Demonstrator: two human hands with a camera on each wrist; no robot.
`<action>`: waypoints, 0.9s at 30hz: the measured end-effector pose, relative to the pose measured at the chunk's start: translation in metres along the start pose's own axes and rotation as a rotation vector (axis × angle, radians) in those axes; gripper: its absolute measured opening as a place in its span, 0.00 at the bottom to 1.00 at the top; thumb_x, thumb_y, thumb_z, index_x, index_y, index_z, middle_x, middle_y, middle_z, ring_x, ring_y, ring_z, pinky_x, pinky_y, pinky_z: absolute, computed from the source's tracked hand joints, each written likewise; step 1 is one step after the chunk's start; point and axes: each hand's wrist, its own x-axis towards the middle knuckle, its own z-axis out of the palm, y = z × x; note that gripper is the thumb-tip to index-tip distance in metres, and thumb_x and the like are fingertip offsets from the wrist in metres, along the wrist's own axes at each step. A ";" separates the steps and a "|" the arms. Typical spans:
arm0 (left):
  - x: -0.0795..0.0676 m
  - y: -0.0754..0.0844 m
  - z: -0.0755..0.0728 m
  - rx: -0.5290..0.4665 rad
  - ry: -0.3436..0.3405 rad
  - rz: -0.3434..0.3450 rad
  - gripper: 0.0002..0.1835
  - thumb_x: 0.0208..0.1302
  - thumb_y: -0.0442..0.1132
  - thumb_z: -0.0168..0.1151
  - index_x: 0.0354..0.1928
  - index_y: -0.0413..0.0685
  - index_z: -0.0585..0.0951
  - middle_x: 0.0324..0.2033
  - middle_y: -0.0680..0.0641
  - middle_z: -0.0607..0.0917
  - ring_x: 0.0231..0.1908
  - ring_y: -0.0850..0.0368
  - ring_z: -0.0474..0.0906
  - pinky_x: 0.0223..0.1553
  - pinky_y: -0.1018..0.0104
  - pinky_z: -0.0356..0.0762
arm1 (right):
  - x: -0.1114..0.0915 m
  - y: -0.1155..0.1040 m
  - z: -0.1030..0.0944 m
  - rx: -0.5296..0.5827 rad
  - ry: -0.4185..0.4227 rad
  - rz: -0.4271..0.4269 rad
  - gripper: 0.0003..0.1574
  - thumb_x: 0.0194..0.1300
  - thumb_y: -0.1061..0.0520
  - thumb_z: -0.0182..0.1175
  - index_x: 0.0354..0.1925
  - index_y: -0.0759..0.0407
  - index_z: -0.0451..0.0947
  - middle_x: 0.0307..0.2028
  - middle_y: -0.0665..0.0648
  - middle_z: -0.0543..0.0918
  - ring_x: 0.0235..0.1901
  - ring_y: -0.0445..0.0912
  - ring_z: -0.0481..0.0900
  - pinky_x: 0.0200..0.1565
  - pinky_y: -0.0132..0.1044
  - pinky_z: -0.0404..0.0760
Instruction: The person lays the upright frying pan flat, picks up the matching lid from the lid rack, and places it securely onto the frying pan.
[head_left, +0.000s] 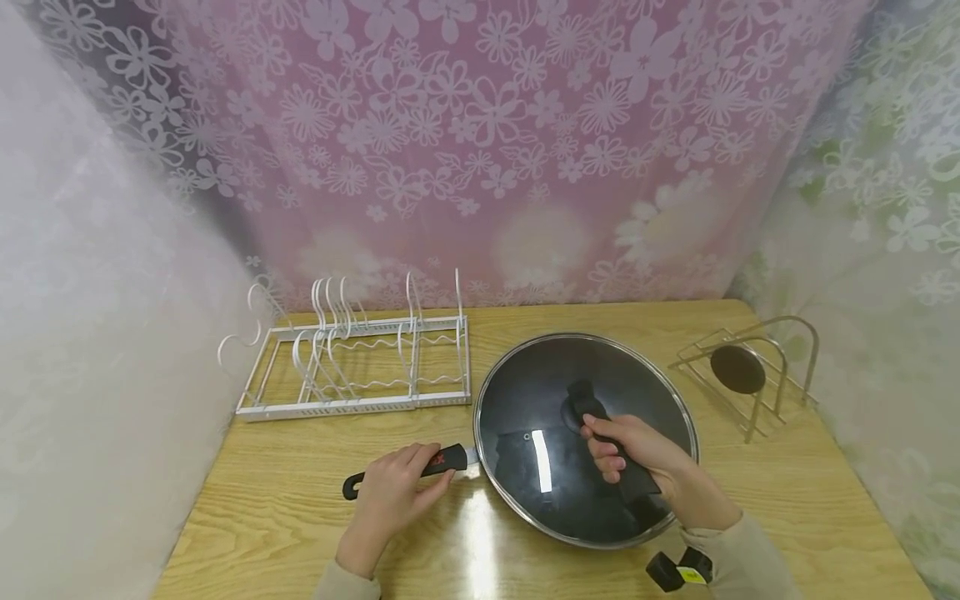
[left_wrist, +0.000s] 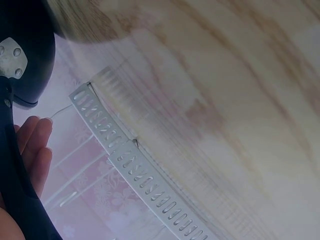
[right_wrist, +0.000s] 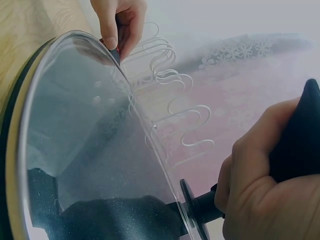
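A large round pan [left_wrist: 37,60] has a long black handle [head_left: 453,458] pointing left. My left hand [head_left: 393,492] grips this handle, with the thumb and fingers on either side of it. Over the pan lies a glass lid [head_left: 517,383] with a metal rim and a small vent hole. The black lid handle [head_left: 636,482] slants across its middle, and my right hand [head_left: 637,450] holds it with curled fingers. In the right wrist view the lid's edge runs close along the pan's rim, and the left hand shows beyond it.
A white wire pan rack [head_left: 352,408] stands at the left on the wooden table [head_left: 285,475]. A gold wire rack [head_left: 783,367] with a dark round disc [head_left: 738,369] is at the right. Behind hangs a pink flowered curtain [head_left: 480,167].
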 end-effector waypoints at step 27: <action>-0.003 -0.001 0.001 0.015 0.011 0.018 0.19 0.50 0.48 0.75 0.41 0.44 0.85 0.31 0.49 0.87 0.24 0.57 0.83 0.23 0.65 0.81 | 0.009 0.007 -0.019 0.107 -0.314 -0.052 0.21 0.82 0.59 0.30 0.43 0.57 0.71 0.23 0.45 0.72 0.20 0.32 0.72 0.28 0.25 0.82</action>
